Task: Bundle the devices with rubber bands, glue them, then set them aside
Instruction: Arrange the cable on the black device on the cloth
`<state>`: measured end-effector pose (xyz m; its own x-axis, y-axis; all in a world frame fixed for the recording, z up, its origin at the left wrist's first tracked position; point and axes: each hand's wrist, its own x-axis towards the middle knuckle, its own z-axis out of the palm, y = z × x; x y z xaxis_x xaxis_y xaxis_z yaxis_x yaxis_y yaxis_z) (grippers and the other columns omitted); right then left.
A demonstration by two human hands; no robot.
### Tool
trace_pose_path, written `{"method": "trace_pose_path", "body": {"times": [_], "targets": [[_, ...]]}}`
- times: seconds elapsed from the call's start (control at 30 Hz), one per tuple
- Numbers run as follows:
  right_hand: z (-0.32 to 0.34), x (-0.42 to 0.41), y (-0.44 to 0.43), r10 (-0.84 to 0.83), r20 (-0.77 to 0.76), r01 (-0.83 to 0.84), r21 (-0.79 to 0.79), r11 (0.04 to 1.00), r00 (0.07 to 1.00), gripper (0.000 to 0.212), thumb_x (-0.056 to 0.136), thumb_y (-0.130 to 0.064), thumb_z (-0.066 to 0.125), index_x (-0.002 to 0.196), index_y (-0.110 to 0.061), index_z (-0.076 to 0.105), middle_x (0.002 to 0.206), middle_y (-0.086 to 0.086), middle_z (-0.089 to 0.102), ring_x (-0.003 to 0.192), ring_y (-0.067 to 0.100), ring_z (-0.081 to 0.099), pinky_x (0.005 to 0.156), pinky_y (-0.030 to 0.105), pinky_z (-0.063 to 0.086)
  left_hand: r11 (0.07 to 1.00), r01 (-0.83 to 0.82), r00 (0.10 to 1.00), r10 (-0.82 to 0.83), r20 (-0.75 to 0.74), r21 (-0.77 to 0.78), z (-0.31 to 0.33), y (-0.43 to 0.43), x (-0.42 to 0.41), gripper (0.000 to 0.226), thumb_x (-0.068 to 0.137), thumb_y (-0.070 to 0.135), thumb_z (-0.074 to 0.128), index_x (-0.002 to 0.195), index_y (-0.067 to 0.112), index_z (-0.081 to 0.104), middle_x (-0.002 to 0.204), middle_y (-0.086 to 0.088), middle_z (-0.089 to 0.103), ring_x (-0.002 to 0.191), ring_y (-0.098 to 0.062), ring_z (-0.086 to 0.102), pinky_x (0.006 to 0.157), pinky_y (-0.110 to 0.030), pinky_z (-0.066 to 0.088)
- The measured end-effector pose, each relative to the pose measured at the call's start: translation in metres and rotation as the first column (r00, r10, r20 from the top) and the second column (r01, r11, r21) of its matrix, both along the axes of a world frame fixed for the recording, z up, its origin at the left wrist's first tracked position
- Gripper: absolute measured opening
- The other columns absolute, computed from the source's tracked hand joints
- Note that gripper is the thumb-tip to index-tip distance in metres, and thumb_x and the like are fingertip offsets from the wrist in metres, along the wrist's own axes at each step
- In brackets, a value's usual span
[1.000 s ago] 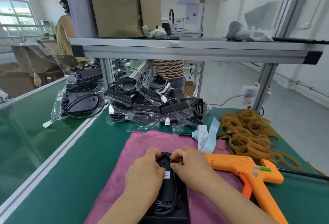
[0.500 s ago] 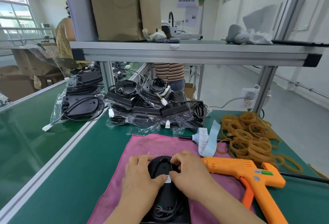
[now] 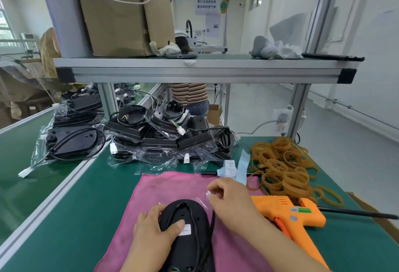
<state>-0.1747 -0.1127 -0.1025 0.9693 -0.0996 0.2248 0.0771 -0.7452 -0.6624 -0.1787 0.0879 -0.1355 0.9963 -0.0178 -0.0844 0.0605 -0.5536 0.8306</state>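
Head view, nearest us: a black oval device (image 3: 190,212) lies on a pink cloth (image 3: 172,185) at the near edge of the green bench (image 3: 82,213). Our left hand (image 3: 155,230) grips its left side, fingers curled round the rim and thumb laid across the top beside a white sticker (image 3: 186,229). Our right hand (image 3: 231,200) is raised by the device's far right end, thumb and forefinger pinching a small white plug (image 3: 209,194). A black cable (image 3: 212,217) runs from under that hand along the device's right edge.

Right of the cloth an orange glue gun (image 3: 289,213) lies on its side, its nozzle hidden behind our right hand. Beyond it a heap of tan rubber bands (image 3: 282,168) spreads over the bench. A label strip (image 3: 229,169) lies between the bands and the cloth's far edge.

Farther back, a pile of bagged devices (image 3: 164,135) sits under a metal shelf (image 3: 194,69), with more bags (image 3: 71,142) on the belt (image 3: 21,196) to the left. A cardboard box (image 3: 121,16) stands on the shelf.
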Motion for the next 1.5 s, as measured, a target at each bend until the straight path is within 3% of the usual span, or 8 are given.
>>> {"method": "trace_pose_path", "body": {"times": [0.3, 0.67, 0.87, 1.03, 1.13, 1.3, 1.37, 1.5], "targets": [[0.017, 0.057, -0.139, -0.51, -0.023, 0.488, -0.253, 0.835, 0.86, 0.013, 0.091, -0.027, 0.059, 0.09, -0.014, 0.062, 0.094, 0.004, 0.063, 0.084, 0.022, 0.057, 0.07, 0.035, 0.05, 0.995, -0.101, 0.994, 0.102, 0.05, -0.022, 0.002, 0.0, 0.006, 0.028, 0.082, 0.026, 0.078, 0.108, 0.023, 0.07, 0.114, -0.005, 0.066, 0.103, -0.02, 0.063, 0.099, -0.038, 0.048], [0.017, 0.06, -0.157, -0.568, -0.03, 0.557, -0.159, 0.815, 0.823, 0.015, 0.091, -0.021, 0.057, 0.099, -0.024, 0.069, 0.1, 0.002, 0.07, 0.09, 0.024, 0.062, 0.074, 0.034, 0.052, 0.947, -0.149, 0.941, 0.225, 0.255, -0.285, 0.042, -0.003, 0.01, 0.017, 0.091, 0.022, 0.067, 0.096, 0.038, 0.069, 0.101, 0.014, 0.066, 0.087, 0.009, 0.059, 0.08, -0.035, 0.051], [0.078, 0.032, -0.093, -0.136, -0.005, 0.132, 0.277, 0.952, 0.991, 0.013, 0.086, -0.019, 0.068, 0.083, -0.03, 0.075, 0.082, -0.01, 0.073, 0.074, 0.002, 0.064, 0.066, 0.02, 0.05, 0.924, 0.007, 0.94, 0.124, 0.317, -0.383, 0.076, -0.028, 0.024, 0.015, 0.093, 0.025, 0.062, 0.1, 0.036, 0.07, 0.098, 0.023, 0.071, 0.09, 0.012, 0.061, 0.073, -0.004, 0.041], [0.098, 0.013, -0.027, 0.519, -0.189, -0.236, 0.727, 0.644, 0.833, 0.023, 0.089, -0.001, 0.064, 0.084, -0.019, 0.076, 0.078, 0.002, 0.071, 0.071, 0.009, 0.062, 0.068, 0.021, 0.049, 0.82, 0.257, 0.965, -0.191, 0.179, -0.512, 0.096, -0.045, 0.034, 0.034, 0.093, 0.041, 0.056, 0.109, 0.014, 0.069, 0.105, 0.003, 0.074, 0.104, -0.015, 0.066, 0.094, -0.03, 0.047], [0.09, 0.013, -0.01, 0.565, -0.17, -0.264, 0.752, 0.604, 0.807, 0.025, 0.091, 0.0, 0.062, 0.082, -0.02, 0.075, 0.078, 0.003, 0.069, 0.071, 0.01, 0.06, 0.072, 0.025, 0.042, 0.725, 0.315, 0.94, -0.329, 0.093, -0.613, 0.095, -0.039, 0.032, 0.054, 0.077, 0.055, 0.058, 0.092, 0.004, 0.068, 0.082, -0.006, 0.067, 0.082, -0.018, 0.061, 0.081, -0.032, 0.045], [0.065, 0.01, 0.002, 0.519, -0.208, -0.191, 0.768, 0.612, 0.829, 0.017, 0.09, -0.005, 0.065, 0.083, -0.019, 0.071, 0.08, 0.001, 0.069, 0.069, 0.008, 0.06, 0.066, 0.021, 0.044, 0.622, 0.294, 0.893, -0.45, -0.024, -0.726, 0.082, -0.014, 0.028, 0.027, 0.085, 0.034, 0.068, 0.069, 0.013, 0.065, 0.069, -0.004, 0.062, 0.073, -0.019, 0.063, 0.073, -0.026, 0.055], [0.055, 0.008, 0.004, 0.45, -0.235, -0.16, 0.717, 0.679, 0.861, 0.011, 0.092, -0.019, 0.066, 0.081, -0.02, 0.069, 0.079, -0.002, 0.069, 0.068, 0.005, 0.06, 0.059, 0.017, 0.046, 0.574, 0.232, 0.878, -0.472, -0.085, -0.785, 0.08, -0.007, 0.027, 0.023, 0.084, 0.03, 0.069, 0.068, 0.015, 0.062, 0.067, -0.001, 0.06, 0.069, -0.014, 0.063, 0.069, -0.026, 0.055], [0.032, 0.012, -0.015, 0.037, -0.369, -0.048, -0.021, 0.999, 0.929, 0.053, 0.094, -0.057, 0.051, 0.069, -0.01, 0.056, 0.068, 0.008, 0.062, 0.056, 0.017, 0.055, 0.057, 0.025, 0.046, 0.428, -0.102, 0.897, -0.35, -0.269, -0.898, 0.072, 0.018, 0.037, 0.025, 0.075, 0.043, 0.067, 0.077, 0.019, 0.075, 0.071, 0.004, 0.065, 0.069, -0.012, 0.068, 0.074, -0.035, 0.048]]}}
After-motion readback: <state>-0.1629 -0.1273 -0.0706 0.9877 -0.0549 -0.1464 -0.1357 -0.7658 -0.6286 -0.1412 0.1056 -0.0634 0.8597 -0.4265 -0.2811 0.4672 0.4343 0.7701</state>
